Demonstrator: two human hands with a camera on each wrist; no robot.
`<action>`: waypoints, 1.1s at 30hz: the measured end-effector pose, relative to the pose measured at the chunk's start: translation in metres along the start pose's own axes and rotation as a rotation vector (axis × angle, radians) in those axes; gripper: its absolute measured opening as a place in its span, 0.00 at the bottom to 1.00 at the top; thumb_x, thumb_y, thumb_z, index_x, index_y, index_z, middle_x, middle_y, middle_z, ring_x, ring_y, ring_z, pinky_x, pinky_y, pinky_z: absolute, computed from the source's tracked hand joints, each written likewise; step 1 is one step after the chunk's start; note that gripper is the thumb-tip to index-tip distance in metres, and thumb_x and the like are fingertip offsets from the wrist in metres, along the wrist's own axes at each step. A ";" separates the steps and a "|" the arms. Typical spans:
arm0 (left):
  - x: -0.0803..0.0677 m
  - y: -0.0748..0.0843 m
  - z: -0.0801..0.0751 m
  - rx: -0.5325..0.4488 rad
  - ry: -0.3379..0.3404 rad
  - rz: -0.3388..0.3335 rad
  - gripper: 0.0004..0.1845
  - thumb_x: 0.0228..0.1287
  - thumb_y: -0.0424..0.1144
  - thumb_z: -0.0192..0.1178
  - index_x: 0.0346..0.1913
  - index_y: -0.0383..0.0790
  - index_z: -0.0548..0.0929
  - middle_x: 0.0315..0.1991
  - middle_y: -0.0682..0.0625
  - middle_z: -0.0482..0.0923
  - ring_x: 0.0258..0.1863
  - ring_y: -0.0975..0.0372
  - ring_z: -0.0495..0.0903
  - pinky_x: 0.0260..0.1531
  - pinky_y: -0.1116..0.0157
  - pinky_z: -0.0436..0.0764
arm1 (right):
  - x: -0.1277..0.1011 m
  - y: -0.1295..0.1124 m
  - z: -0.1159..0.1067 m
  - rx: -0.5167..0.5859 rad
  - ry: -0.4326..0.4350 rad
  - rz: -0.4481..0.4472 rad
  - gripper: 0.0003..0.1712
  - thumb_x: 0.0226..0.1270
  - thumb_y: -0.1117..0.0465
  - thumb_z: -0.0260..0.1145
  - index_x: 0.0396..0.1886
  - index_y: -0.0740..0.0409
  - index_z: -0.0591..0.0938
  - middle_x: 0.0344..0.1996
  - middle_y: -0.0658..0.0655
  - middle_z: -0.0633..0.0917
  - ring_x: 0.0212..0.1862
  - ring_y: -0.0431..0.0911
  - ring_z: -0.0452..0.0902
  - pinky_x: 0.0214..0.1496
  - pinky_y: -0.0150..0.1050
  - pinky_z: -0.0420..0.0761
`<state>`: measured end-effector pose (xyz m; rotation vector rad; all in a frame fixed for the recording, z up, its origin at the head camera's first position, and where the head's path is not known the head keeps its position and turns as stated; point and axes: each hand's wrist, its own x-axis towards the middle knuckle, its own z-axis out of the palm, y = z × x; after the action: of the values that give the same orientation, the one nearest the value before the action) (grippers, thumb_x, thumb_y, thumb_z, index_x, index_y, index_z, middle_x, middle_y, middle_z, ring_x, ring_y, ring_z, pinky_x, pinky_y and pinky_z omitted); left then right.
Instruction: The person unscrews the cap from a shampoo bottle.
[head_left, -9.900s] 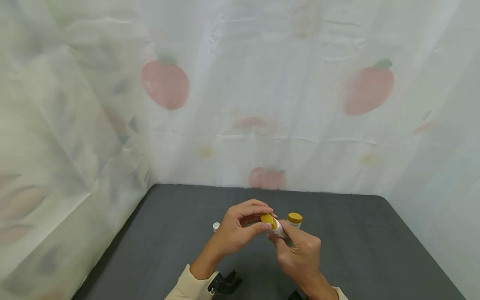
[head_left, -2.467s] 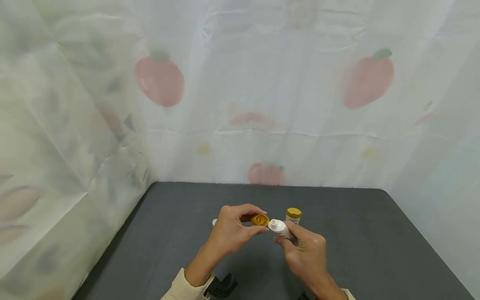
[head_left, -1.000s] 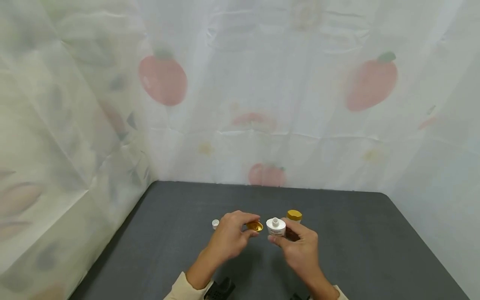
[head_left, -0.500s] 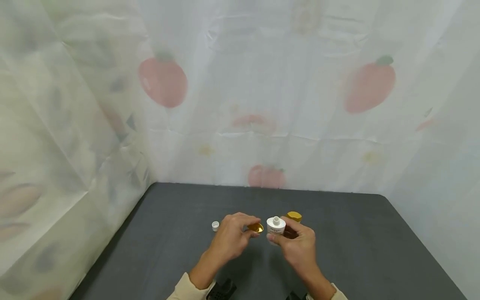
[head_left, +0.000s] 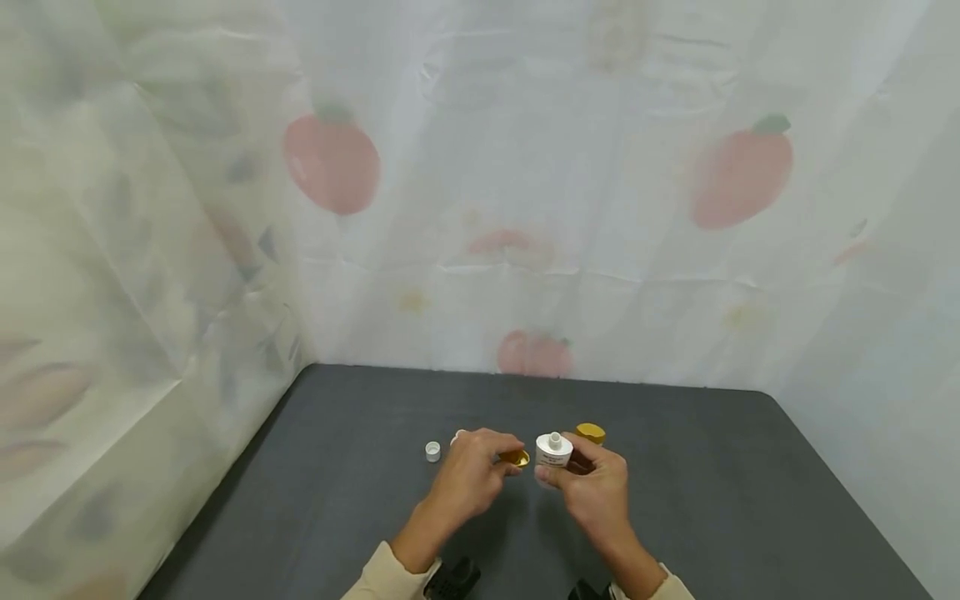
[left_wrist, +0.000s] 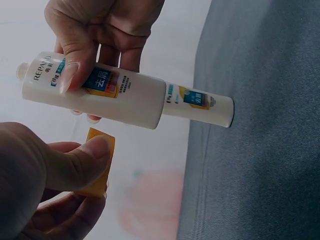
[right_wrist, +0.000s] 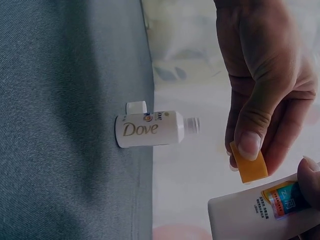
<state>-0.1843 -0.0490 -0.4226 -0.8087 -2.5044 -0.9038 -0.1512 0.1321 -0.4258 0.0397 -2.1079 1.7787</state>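
In the head view my right hand (head_left: 600, 492) grips a white shampoo bottle (head_left: 553, 451) upright, its narrow neck bare on top. Its printed label shows in the left wrist view, with the thumb laid across the front. My left hand (head_left: 468, 473) pinches a golden-yellow cap (head_left: 517, 457) between thumb and fingers, just left of the bottle and apart from it. The cap's hollow underside faces the bottle. From the right wrist view, the cap (right_wrist: 254, 171) is beside the bottle's lower part (right_wrist: 235, 212).
Behind my right hand stands a similar white bottle (left_wrist: 215, 107) with a yellow cap (head_left: 591, 433). A white Dove bottle (right_wrist: 150, 129) with an uncovered neck stands beyond my left hand, a small white cap (head_left: 432, 452) near it. A dark grey cloth (head_left: 720, 483) covers the table.
Earlier the yellow cap sat on the bottle; my left hand has pulled it off and drawn it left. The tilted bottle has come upright. Over the last second both hands have barely moved.
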 end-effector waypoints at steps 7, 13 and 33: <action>-0.002 -0.004 0.007 0.013 0.000 0.009 0.12 0.51 0.32 0.78 0.40 0.42 0.93 0.36 0.53 0.92 0.38 0.62 0.89 0.38 0.67 0.87 | 0.001 0.007 0.004 0.003 -0.004 0.018 0.26 0.44 0.76 0.84 0.48 0.68 0.90 0.45 0.69 0.91 0.40 0.33 0.88 0.42 0.29 0.87; -0.004 -0.006 0.012 0.046 -0.030 -0.012 0.11 0.52 0.30 0.78 0.40 0.41 0.93 0.36 0.53 0.92 0.37 0.63 0.89 0.38 0.66 0.87 | 0.003 0.012 0.007 0.000 0.005 0.007 0.25 0.43 0.77 0.83 0.47 0.69 0.90 0.45 0.70 0.91 0.40 0.30 0.86 0.44 0.32 0.88; -0.012 -0.014 0.033 0.157 0.007 -0.070 0.11 0.49 0.26 0.77 0.36 0.40 0.92 0.32 0.51 0.91 0.32 0.61 0.88 0.35 0.63 0.86 | 0.007 0.024 0.014 0.005 -0.003 0.043 0.26 0.42 0.78 0.83 0.46 0.69 0.90 0.44 0.69 0.91 0.39 0.32 0.86 0.43 0.30 0.87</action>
<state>-0.1879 -0.0408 -0.4593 -0.6710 -2.5735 -0.7192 -0.1678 0.1254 -0.4476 -0.0021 -2.1212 1.8097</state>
